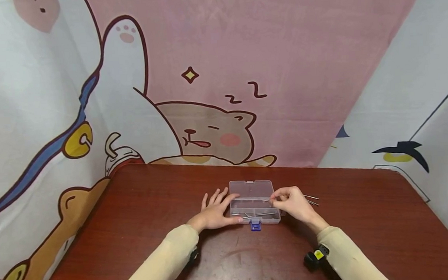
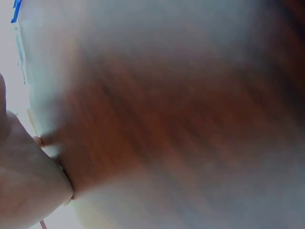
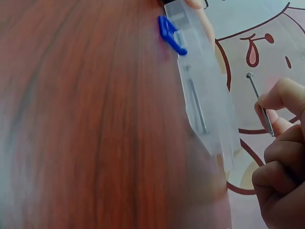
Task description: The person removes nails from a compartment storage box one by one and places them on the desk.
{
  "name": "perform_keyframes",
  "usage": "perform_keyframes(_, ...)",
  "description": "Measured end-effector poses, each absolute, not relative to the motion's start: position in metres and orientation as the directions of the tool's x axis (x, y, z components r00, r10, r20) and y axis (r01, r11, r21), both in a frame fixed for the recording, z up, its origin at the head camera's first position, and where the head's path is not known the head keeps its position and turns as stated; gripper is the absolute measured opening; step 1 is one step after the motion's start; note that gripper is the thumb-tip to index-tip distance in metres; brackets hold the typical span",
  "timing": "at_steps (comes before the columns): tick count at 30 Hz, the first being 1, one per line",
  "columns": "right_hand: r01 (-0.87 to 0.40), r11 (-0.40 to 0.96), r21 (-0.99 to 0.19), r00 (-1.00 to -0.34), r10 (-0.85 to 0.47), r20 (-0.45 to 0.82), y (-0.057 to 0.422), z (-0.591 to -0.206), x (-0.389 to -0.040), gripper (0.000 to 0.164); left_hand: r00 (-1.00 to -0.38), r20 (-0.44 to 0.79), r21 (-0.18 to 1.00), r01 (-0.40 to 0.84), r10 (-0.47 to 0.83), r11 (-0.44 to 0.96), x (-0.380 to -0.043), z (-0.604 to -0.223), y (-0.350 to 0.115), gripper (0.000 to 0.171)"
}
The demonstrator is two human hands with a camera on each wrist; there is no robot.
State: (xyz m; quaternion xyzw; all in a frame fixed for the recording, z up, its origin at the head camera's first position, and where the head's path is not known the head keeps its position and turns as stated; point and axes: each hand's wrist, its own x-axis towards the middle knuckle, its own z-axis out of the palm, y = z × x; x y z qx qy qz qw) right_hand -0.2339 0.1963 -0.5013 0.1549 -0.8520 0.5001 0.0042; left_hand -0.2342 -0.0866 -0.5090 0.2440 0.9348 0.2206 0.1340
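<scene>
A clear plastic box (image 1: 273, 220) lies on the table with its lid (image 1: 251, 188) raised at the back and a blue latch (image 1: 255, 226) at the front. In its front compartment lie several thin metal nails (image 3: 198, 107). At the box's left side my left hand (image 1: 215, 215) rests with spread fingers, thumb and forefinger touching its edge. My right hand (image 1: 294, 203) is over the right end of the box, pinching a nail (image 3: 254, 87) between thumb and forefinger. The nail's flat head sticks out above the fingertips in the right wrist view. The left wrist view is mostly blurred.
Two or so nails (image 1: 311, 197) lie on the table just beyond my right hand. The reddish-brown wooden table (image 1: 165, 192) reaches back to a cartoon-printed cloth (image 1: 281, 66).
</scene>
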Motion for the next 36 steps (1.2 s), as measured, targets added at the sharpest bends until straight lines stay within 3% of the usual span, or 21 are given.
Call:
perform_keyframes(9,-0.253,0.595,-0.763,-0.967,-0.186,0.175,0.227,-0.505,-0.233,0.004,-0.842,-0.144,0.486,0.397,0.520,0.779,-0.234,-0.508,-0.086,0.081)
perform_keyframes(25,-0.160,0.708,-0.688,-0.979,-0.024,0.203,0.275,-0.506,-0.228,0.007,-0.839,-0.136,0.497,0.403,0.528,0.768,-0.234,-0.508,-0.087,0.080)
perform_keyframes(36,-0.153,0.785,-0.601,-0.984,-0.065,0.166,0.284,-0.506,-0.230,0.005,-0.835,-0.146,0.500,0.400,0.530,0.768,-0.234,-0.507,-0.088,0.080)
